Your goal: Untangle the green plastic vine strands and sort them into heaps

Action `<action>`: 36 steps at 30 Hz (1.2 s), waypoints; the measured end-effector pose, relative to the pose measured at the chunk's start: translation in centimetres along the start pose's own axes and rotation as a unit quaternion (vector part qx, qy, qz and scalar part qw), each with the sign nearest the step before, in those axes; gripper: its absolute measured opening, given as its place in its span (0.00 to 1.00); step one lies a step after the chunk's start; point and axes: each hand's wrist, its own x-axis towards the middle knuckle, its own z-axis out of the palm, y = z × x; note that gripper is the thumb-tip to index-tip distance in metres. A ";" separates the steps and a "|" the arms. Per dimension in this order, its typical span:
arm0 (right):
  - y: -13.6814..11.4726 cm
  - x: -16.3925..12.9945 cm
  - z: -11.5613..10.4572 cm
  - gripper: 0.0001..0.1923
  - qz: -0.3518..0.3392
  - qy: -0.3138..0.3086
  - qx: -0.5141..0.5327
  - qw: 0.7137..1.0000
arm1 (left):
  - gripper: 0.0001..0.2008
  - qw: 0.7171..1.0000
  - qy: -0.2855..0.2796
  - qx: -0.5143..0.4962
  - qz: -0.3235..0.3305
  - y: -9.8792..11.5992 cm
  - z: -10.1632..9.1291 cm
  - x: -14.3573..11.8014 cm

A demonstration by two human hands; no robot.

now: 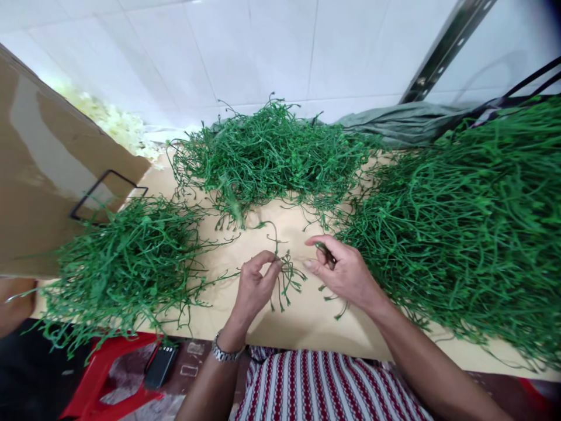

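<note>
My left hand (258,279) is closed in a pinch on a thin green plastic-looking stem piece (287,273), its small branched tips spreading out to the right and below. To its right is my right hand (348,272), thumb and forefinger apart. The other fingers curl round a few dark green stems (325,252), partly hidden in the palm; loose tips show beneath that hand. Both hands are above the tan tabletop (280,327), between heaps of similar stems. The nearest heap is the large right one (464,234), just beyond my right hand.
Another green heap (276,155) lies at the back, and a smaller one (135,257) on the left. A cardboard box (52,164) stands at left, with pale yellow flowers (114,120) behind. A person's arm (16,304) and a red stool (109,374) are at the lower left.
</note>
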 end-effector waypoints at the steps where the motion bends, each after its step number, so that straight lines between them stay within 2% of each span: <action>1: 0.0 0.4 -0.2 0.16 -0.009 -0.016 0.003 1.000 | 0.08 1.000 -0.021 0.008 0.003 0.2 -0.1 0.0; 3: 0.0 1.0 0.0 0.18 -0.028 -0.072 0.019 0.997 | 0.08 0.999 -0.042 0.013 0.015 0.4 0.1 -0.1; 6: 0.4 1.4 1.2 0.13 -0.031 -0.139 0.065 0.988 | 0.07 0.999 -0.039 0.017 0.034 0.7 0.5 -0.2; 10: 1.1 0.9 2.3 0.06 -0.022 -0.132 0.092 0.987 | 0.08 0.997 -0.038 0.037 0.060 0.9 0.9 -0.2; 13: 1.4 0.8 2.1 0.05 -0.033 -0.119 0.043 0.991 | 0.08 0.994 -0.044 0.073 0.062 0.8 0.9 -0.2; 16: 1.4 0.9 1.4 0.05 -0.086 -0.100 -0.037 0.991 | 0.10 0.993 -0.089 0.074 0.016 0.6 0.7 0.0; 20: 1.2 1.1 1.0 0.05 -0.143 -0.099 -0.065 0.983 | 0.10 0.989 -0.118 -0.048 -0.075 0.8 0.6 0.3; 22: 1.1 1.0 1.2 0.04 -0.123 -0.103 -0.019 0.987 | 0.10 0.981 -0.115 -0.111 -0.107 1.0 0.8 0.4; 26: 1.1 0.2 2.2 0.06 0.001 -0.114 0.124 0.986 | 0.08 0.974 -0.069 -0.178 -0.125 1.1 1.6 0.1; 28: 1.2 -0.2 2.6 0.08 0.049 -0.100 0.180 0.977 | 0.08 0.975 -0.043 -0.181 -0.121 0.9 2.1 0.0; 32: 1.2 -0.3 3.2 0.10 0.085 -0.065 0.252 0.962 | 0.09 0.979 -0.002 -0.165 -0.120 0.7 2.8 0.0; 36: 1.4 -0.3 3.2 0.09 0.115 -0.026 0.260 0.958 | 0.11 0.987 -0.011 -0.118 -0.111 0.6 2.9 0.2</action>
